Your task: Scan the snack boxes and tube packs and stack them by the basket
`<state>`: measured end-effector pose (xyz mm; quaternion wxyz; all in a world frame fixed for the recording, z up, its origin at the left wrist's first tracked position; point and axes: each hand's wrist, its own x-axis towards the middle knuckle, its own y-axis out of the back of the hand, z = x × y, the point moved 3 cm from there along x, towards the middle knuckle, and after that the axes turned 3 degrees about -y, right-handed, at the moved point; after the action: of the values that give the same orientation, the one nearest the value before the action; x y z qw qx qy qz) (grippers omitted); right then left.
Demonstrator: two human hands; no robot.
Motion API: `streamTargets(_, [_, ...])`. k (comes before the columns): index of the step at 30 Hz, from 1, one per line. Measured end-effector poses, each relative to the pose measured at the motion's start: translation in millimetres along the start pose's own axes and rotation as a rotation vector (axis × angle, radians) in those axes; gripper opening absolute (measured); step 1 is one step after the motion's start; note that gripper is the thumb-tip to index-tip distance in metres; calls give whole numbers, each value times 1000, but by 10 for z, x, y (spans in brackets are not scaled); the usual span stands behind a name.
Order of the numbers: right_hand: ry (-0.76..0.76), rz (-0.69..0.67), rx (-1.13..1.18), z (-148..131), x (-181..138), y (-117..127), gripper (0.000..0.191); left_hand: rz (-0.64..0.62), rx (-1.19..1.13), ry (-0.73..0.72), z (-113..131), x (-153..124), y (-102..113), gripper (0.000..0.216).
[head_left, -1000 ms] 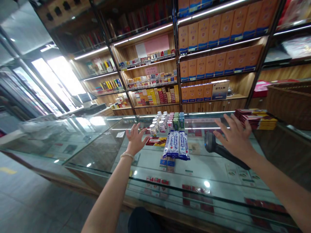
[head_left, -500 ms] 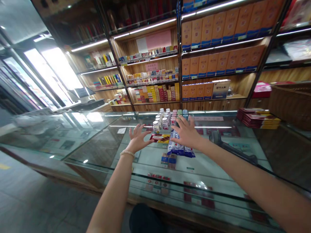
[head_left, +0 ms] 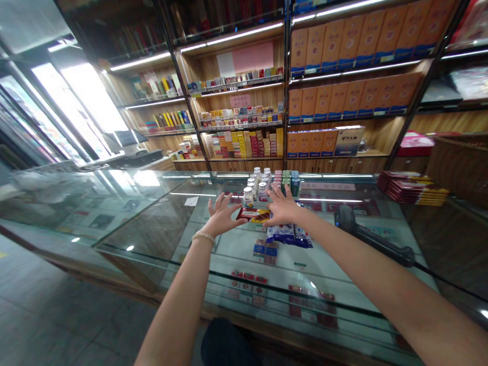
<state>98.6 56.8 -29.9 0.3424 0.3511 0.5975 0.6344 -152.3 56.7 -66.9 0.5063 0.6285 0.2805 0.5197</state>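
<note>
My left hand (head_left: 221, 216) is open, fingers spread, at the left end of a flat red-and-yellow packet (head_left: 256, 215) that looks like a wafer or chocolate wrapper. At the packet's other end, my right hand (head_left: 284, 209) is also open, its thumb pointing inward. Whether either hand touches the packet I cannot tell. Partly under the right hand and wrist lie blue-and-white plastic bags (head_left: 288, 237). Just behind the packet stand several white capped bottles (head_left: 248, 196). Beside them are rows of small pink, green and blue containers (head_left: 295, 186), partly covered by my right fingers.
Everything stands on a glass display counter (head_left: 229, 254) with boxed goods inside. A black handheld scanner (head_left: 371, 239) lies to the right, its cable trailing off. Behind it is a stack of red-and-yellow packets (head_left: 412, 188) beside a wicker basket (head_left: 463, 168). Stocked shelves (head_left: 244, 122) line the back.
My right hand has moved left and slightly down, nearer the packet's right end. The left hand has shifted slightly right. The view has moved a little.
</note>
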Motion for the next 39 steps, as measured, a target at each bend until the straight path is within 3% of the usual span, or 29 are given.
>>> streamTargets(15, [21,11,23,-52,66,13,70,34,-23,26,-5,16,14,62])
streamTargets(24, [25,353,4,68,-190,218,66,255,0,20,244,15,319,75])
streamTargets(29, [56,526,-31,280,-398,255,64,380,38,-41,506,87,355,75])
streamTargets(39, [17,636,-93,627,-720,222,59,441,50,-160,919,316,334,75])
